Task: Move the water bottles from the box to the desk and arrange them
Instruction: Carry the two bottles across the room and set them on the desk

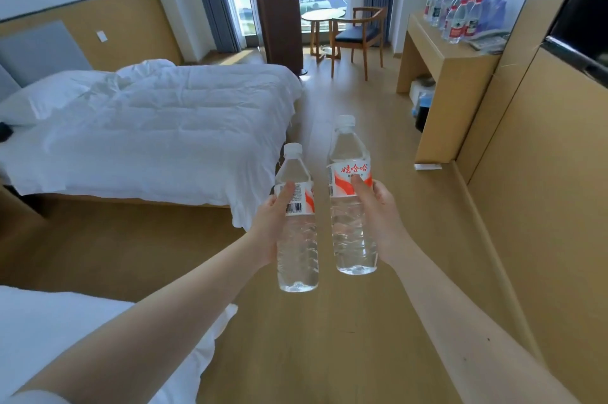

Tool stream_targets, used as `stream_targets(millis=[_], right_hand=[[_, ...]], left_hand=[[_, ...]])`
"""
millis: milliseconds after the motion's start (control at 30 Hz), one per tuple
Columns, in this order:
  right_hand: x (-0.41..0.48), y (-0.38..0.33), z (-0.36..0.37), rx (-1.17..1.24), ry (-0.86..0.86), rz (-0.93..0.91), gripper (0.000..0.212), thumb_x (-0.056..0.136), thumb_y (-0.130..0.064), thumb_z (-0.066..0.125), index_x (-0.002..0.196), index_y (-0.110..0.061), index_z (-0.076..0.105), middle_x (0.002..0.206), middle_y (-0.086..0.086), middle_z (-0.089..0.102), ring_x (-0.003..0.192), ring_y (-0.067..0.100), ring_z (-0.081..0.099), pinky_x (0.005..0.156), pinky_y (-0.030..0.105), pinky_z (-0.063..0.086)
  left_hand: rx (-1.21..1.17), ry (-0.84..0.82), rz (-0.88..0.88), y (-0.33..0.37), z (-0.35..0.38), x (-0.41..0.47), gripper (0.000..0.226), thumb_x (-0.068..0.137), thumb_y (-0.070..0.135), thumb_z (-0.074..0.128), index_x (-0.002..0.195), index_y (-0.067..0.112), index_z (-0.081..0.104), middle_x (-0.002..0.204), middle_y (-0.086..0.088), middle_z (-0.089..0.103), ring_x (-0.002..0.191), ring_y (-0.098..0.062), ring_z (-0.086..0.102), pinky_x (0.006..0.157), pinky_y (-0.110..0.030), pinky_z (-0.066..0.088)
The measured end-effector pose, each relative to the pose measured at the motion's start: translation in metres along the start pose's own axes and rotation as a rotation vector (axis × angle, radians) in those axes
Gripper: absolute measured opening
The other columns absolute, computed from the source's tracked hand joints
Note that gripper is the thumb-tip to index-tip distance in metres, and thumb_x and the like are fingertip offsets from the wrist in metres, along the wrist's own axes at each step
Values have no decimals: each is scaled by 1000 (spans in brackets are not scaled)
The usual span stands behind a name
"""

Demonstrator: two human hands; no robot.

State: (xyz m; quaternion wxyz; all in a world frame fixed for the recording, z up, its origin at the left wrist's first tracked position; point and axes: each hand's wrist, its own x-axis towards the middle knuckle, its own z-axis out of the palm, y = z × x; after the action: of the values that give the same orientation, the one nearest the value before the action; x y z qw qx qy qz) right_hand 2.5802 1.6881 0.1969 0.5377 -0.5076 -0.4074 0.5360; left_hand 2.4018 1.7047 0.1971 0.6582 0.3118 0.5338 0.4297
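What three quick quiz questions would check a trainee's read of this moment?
1. True or false: the left hand grips the left bottle and the right hand grips the right bottle, both upright.
2. Where do other bottles already stand? A) bed B) desk C) chair
3. Fill in: the held bottles' caps are ____.
Key: 1 true; 2 B; 3 white.
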Motion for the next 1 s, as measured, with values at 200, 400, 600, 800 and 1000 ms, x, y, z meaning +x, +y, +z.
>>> stream_targets(millis=[200, 400, 600, 800, 1000], right_hand=[[58, -7, -14, -17, 15, -17, 25, 90, -44, 61, 106, -26, 60, 98, -8, 71, 84, 2, 69, 69, 18, 49], [128, -17, -23, -59, 82, -37, 29, 87, -48, 62, 108, -29, 60, 108, -6, 70, 99, 9, 66, 87, 29, 49], [221, -33, -33, -70, 206, -33, 41, 86, -49, 63, 118, -22, 59, 110, -3, 70, 100, 11, 66, 91, 31, 50], [323, -50, -23, -77, 301, -34, 46, 81, -56, 63, 114, -25, 60, 107, -7, 69, 103, 11, 64, 90, 33, 49], [400, -54, -12, -42, 340, -17, 40, 76, -57, 66, 105, -29, 62, 98, -11, 72, 92, 6, 69, 88, 35, 52]], left_hand=[[23, -25, 23, 20, 15, 57, 53, 86, 49, 59, 118, 8, 61, 113, -20, 67, 112, -41, 61, 101, -58, 44], [17, -124, 58, 51, 39, 137, 76, 73, 52, 64, 128, 2, 55, 114, -21, 66, 102, -39, 64, 98, -52, 48], [13, -241, 34, 93, 65, 242, 60, 78, 53, 63, 115, 6, 60, 99, -15, 69, 88, -32, 66, 93, -51, 51], [33, -312, 43, 145, 76, 345, 43, 92, 46, 54, 111, 8, 61, 98, -14, 67, 86, -31, 65, 91, -50, 50], [1, -329, -19, 174, 81, 424, 46, 92, 50, 52, 107, 8, 63, 99, -16, 66, 91, -35, 62, 101, -57, 43]])
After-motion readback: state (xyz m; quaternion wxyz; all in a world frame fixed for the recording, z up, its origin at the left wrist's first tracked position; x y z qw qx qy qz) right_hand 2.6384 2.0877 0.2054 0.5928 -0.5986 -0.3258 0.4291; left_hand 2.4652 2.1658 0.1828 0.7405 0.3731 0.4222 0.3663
